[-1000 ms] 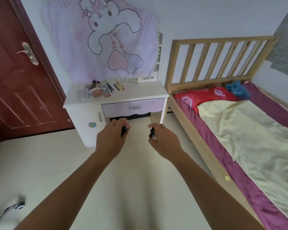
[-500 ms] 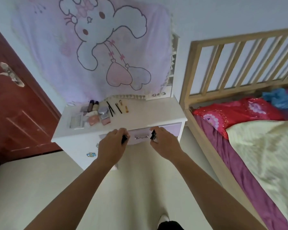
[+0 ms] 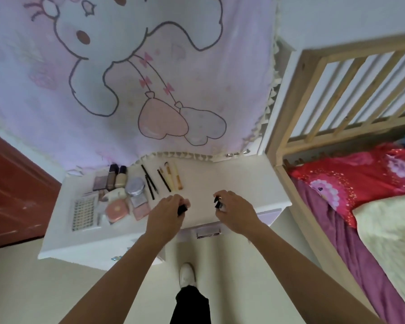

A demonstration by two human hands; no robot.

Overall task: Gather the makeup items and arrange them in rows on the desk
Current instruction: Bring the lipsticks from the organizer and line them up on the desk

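My left hand (image 3: 165,212) grips a small black makeup item (image 3: 182,209) over the front of the white desk (image 3: 243,183). My right hand (image 3: 235,211) grips another small black item (image 3: 218,203) beside it, also above the desk top. On the desk's left half lie a lash tray (image 3: 84,213), a pink compact (image 3: 117,209), a round silver jar (image 3: 135,186), two foundation bottles (image 3: 117,177) and a palette (image 3: 99,182). Several pencils and brushes (image 3: 164,177) lie in a row at the back.
A pink rabbit cloth (image 3: 126,78) hangs on the wall behind the desk. A wooden bed (image 3: 318,94) with a red pillow (image 3: 351,183) stands to the right, a red-brown door (image 3: 12,190) to the left. My white shoe (image 3: 187,274) is on the floor below.
I have walked up to the desk. Both hands, each still holding its black item, moved from in front of the drawer to above the desk top.
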